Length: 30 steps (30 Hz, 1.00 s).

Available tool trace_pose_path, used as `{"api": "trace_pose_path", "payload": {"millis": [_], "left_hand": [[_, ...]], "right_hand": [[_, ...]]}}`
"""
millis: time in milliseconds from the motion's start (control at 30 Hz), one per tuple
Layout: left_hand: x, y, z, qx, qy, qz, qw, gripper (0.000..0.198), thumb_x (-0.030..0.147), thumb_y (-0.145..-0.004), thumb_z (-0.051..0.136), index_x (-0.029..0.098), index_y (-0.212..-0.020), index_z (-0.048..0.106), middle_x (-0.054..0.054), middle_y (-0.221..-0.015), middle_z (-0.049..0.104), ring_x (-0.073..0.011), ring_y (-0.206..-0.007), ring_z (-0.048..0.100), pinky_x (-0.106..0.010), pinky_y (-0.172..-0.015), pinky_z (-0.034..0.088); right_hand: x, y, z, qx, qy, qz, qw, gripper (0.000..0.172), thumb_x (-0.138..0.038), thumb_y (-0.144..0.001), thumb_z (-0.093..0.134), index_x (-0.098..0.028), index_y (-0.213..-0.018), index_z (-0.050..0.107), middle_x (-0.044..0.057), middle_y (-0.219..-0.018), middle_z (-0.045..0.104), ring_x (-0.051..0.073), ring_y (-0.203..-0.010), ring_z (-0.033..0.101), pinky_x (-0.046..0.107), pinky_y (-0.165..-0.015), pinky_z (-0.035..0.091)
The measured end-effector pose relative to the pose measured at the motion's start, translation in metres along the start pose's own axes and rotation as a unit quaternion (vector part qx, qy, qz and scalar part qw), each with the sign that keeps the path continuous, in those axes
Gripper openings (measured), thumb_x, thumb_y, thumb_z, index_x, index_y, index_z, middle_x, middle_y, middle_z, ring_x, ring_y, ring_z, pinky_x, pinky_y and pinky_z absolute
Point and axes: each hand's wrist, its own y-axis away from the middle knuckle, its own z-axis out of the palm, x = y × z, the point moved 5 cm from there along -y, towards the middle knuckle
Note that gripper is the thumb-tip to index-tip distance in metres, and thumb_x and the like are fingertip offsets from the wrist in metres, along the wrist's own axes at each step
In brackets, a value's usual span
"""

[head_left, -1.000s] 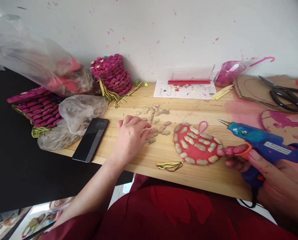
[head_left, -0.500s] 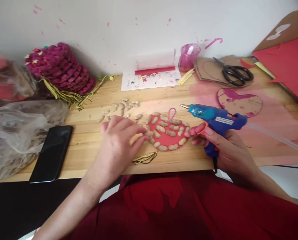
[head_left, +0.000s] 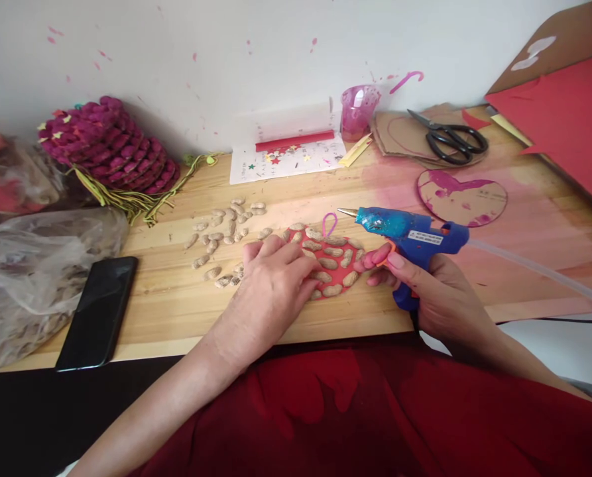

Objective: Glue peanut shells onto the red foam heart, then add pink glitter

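Observation:
In the head view, my left hand is over the left side of a red piece studded with peanuts. Its fingers are closed together at a peanut, partly covering it and the red surface. My right hand grips a blue glue gun by the handle. The metal nozzle points left, above the red piece's upper right edge. A purple loop sticks up from the top of the piece. My right fingertips come close to its right edge.
Loose peanuts lie left of the red piece. A phone and plastic bag are farther left, below a purple bumpy craft. Scissors, a pink cup and a cardboard heart stand or lie toward the back right.
My left hand has moved right and down with a peanut onto the red piece, now hiding the yellow tassel. The glue gun stays in my right hand. The view has shifted slightly.

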Motion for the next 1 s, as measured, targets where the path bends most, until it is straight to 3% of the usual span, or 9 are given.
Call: {"api": "trace_pose_path", "payload": {"millis": [100,333,400,467,567,700,1000], "left_hand": [[-0.007,0.004,-0.011,0.029,-0.001,-0.014,0.999,0.010,0.028,-0.096,0.064,0.027,-0.099,0.074,-0.003,-0.092,0.073,-0.0230,-0.090,0.058,-0.043,-0.084,0.036],[-0.025,0.014,-0.026,0.081,-0.027,-0.057,0.995,0.035,0.038,-0.099,0.059,0.023,-0.068,0.066,-0.002,-0.068,0.066,-0.0209,-0.074,0.056,-0.041,-0.077,0.036],[-0.025,0.016,-0.025,0.079,-0.016,-0.067,0.994,0.029,0.034,-0.099,0.059,0.022,-0.074,0.066,-0.002,-0.074,0.068,-0.0216,-0.078,0.058,-0.040,-0.078,0.037],[-0.024,0.016,-0.023,0.074,0.003,-0.069,0.995,0.013,0.028,-0.098,0.060,0.022,-0.093,0.070,-0.003,-0.085,0.071,-0.0223,-0.085,0.061,-0.039,-0.081,0.039],[-0.022,0.016,-0.021,0.070,0.016,-0.057,0.996,0.014,0.024,-0.098,0.058,0.023,-0.106,0.070,-0.003,-0.090,0.073,-0.0222,-0.089,0.062,-0.039,-0.084,0.040],[-0.023,0.017,-0.021,0.072,0.004,-0.061,0.996,0.021,0.027,-0.101,0.052,0.021,-0.086,0.067,-0.003,-0.083,0.071,-0.0222,-0.082,0.061,-0.039,-0.080,0.038],[-0.024,0.021,-0.021,0.064,0.018,-0.082,0.994,0.035,0.032,-0.102,0.048,0.022,-0.070,0.056,-0.001,-0.067,0.062,-0.0188,-0.070,0.055,-0.037,-0.075,0.039]], "right_hand": [[-0.002,0.001,0.001,-0.004,-0.010,-0.002,1.000,0.018,-0.043,-0.092,0.070,-0.026,-0.090,0.074,-0.001,-0.098,0.076,0.015,-0.081,0.067,0.026,-0.080,0.050],[-0.003,0.000,0.002,-0.008,-0.004,-0.015,1.000,0.018,-0.043,-0.092,0.070,-0.027,-0.089,0.076,-0.001,-0.097,0.076,0.015,-0.080,0.067,0.026,-0.079,0.050],[-0.002,0.000,0.002,-0.009,0.000,-0.014,1.000,0.017,-0.042,-0.093,0.069,-0.026,-0.090,0.075,-0.001,-0.098,0.076,0.015,-0.080,0.067,0.027,-0.080,0.050],[-0.001,0.000,0.002,-0.010,-0.003,-0.013,1.000,0.017,-0.042,-0.093,0.069,-0.026,-0.091,0.074,0.001,-0.099,0.075,0.016,-0.082,0.067,0.028,-0.081,0.051],[-0.001,0.000,0.002,-0.009,-0.015,-0.020,1.000,0.017,-0.041,-0.093,0.068,-0.025,-0.091,0.073,0.002,-0.101,0.075,0.017,-0.082,0.066,0.029,-0.081,0.052],[0.000,-0.001,0.002,-0.013,-0.016,-0.023,1.000,0.018,-0.041,-0.094,0.068,-0.025,-0.089,0.073,0.002,-0.098,0.075,0.017,-0.081,0.065,0.029,-0.080,0.052],[0.000,0.000,0.001,-0.011,-0.022,-0.024,0.999,0.016,-0.040,-0.094,0.068,-0.026,-0.091,0.074,0.001,-0.099,0.075,0.017,-0.081,0.065,0.029,-0.080,0.052]]}}
